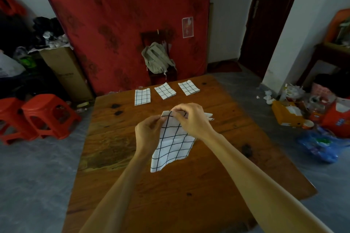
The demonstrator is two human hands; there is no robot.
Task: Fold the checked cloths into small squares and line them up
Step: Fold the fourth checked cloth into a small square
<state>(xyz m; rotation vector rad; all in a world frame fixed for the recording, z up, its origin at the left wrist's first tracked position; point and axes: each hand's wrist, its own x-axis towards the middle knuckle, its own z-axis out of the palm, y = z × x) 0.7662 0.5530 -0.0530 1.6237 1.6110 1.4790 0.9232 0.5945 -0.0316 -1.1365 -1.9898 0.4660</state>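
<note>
- cloth [173, 143] I'm pinching w/ both hands: thin woven fabric, matt, soft
- table [217, 166]: wood planks, dark knots, slight sheen
- stools [50, 117]: orange plastic, glossy
- box [66, 73]: matt cardboard

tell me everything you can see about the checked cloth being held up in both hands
The held cloth is white, thin-looking fabric with a black grid of lines. It hangs above the wooden table, not flat on it, drooping down and toward the person with soft creases and a wavy lower edge. Its top edge is folded over and pinched by the left hand at the left corner and the right hand further along. It is not yet a small square; whether its lower edge touches the table is unclear.
</note>
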